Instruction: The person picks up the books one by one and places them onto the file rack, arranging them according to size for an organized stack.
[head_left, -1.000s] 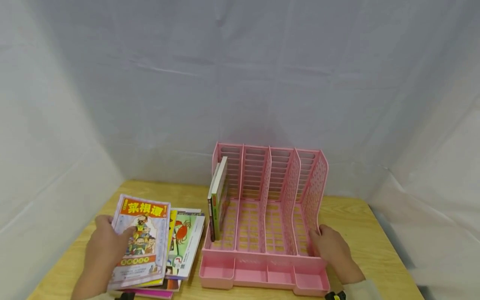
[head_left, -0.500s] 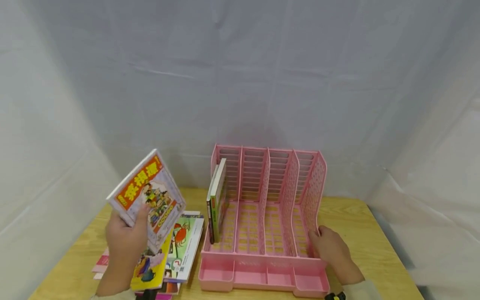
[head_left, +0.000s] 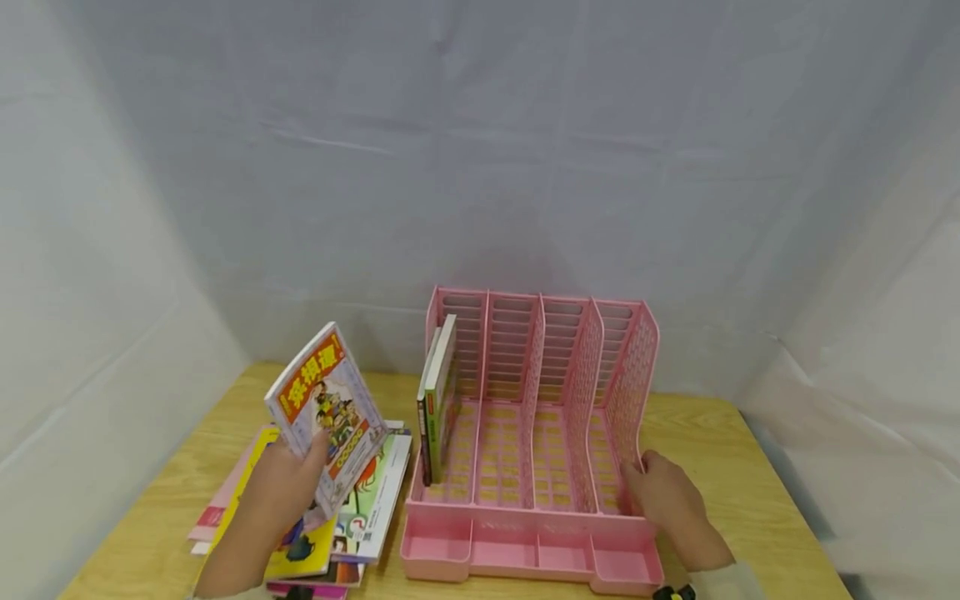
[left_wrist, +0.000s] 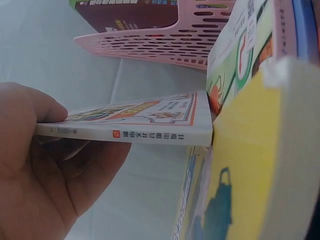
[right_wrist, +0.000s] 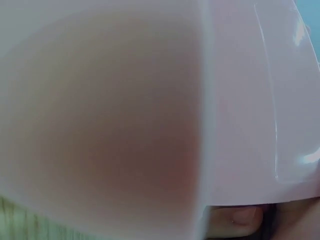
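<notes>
My left hand (head_left: 279,487) grips a slim book (head_left: 341,412) with a pale purple cover and a red-orange title band. It is held tilted above the pile, thumb on the cover. The left wrist view shows its white spine (left_wrist: 125,134) with the fingers underneath. A yellow book (head_left: 315,550) lies just below it. On the right, my right hand (head_left: 667,500) holds the right side panel of a pink desk file rack (head_left: 633,375). Close up, the right wrist view has the pink plastic (right_wrist: 245,115) and part of my fingers (right_wrist: 235,222).
Two books (head_left: 438,400) stand upright in the rack's leftmost slot. Small trays (head_left: 502,550) run along its front. Left of it, the pile includes a book with a red crab (head_left: 375,500) and a pink one (head_left: 217,512). The wooden table (head_left: 697,425) has sheeted walls behind and beside it.
My left hand has lifted the purple book off the pile, tilted it and carried it right, lowering it slightly in the last half second. My right hand stays on the rack.
</notes>
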